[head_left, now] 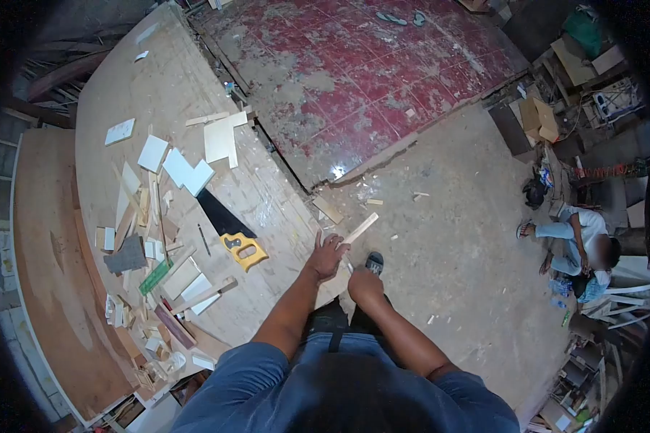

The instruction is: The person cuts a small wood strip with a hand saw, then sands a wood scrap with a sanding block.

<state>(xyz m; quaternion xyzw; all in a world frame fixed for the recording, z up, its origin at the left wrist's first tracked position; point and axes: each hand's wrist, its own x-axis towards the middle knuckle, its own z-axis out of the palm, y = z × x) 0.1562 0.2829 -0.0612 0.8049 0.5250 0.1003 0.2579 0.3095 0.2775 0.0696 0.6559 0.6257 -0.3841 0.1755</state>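
Note:
My left hand [326, 257] is at the right edge of the wooden worktable [267, 209], its fingers pressed on a light wooden strip [361, 226] that sticks out past the edge. Just to the right and below, my right hand [366, 286] is closed round a tool whose thin, pale part [349, 264] points up towards the strip; what tool it is, I cannot make out. Left of my hands, a handsaw with a yellow handle [244, 250] lies on the table, its dark blade partly under white pieces [198, 177]. A pencil [204, 239] lies beside it.
Wood offcuts, a green ruler [155, 276] and a dark red block [175, 325] lie on the table's left part. Wood scraps are scattered on the concrete floor [455, 216]. A person [585, 242] sits at the right near boxes [539, 120] and clutter.

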